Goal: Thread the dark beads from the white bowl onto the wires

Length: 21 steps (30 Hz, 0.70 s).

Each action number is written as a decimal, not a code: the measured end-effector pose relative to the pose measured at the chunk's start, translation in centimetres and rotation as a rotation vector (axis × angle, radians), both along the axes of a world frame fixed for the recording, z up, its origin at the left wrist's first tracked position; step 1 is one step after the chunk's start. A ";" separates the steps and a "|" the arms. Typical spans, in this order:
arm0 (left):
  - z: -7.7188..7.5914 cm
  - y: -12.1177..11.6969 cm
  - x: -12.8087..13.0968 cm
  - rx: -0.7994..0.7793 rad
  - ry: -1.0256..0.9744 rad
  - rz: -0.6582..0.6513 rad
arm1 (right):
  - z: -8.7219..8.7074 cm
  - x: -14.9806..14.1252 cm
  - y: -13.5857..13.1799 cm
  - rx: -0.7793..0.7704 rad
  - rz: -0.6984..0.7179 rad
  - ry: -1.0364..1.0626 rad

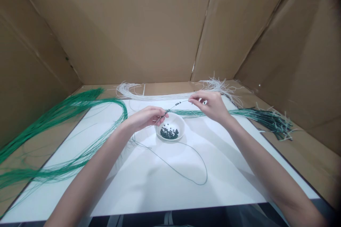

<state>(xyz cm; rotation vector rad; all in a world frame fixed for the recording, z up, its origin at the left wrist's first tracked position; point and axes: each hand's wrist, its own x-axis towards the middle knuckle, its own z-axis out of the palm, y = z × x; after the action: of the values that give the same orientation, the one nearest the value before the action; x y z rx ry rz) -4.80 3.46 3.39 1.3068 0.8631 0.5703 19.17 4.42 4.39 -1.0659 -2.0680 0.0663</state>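
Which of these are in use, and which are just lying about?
In use:
- left hand and right hand, pinching a thin green cord strung with small round black beads
- round white bowl holding more black beads

Lying about:
- long green cord bundle
- white cord bundle
- dark green cord bundle
- flat white board
- brown cardboard walls

Small dark beads [172, 107] strung along a taut thin cord [183, 101].
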 end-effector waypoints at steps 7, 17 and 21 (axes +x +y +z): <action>-0.4 0.0 0.1 -0.035 -0.053 -0.020 | -0.2 -0.3 0.0 0.000 0.009 -0.014; -0.6 0.1 0.3 -0.063 -0.087 0.024 | 0.1 -0.7 -0.6 0.024 0.029 -0.003; -0.6 0.1 0.3 -0.068 -0.085 0.040 | -0.1 -0.6 -0.5 0.025 0.034 -0.003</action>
<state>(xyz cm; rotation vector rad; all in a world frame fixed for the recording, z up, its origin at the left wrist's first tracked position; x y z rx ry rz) -4.55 3.53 2.78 1.1978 0.8328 0.6183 18.57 3.88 4.30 -1.0163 -2.0848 0.0553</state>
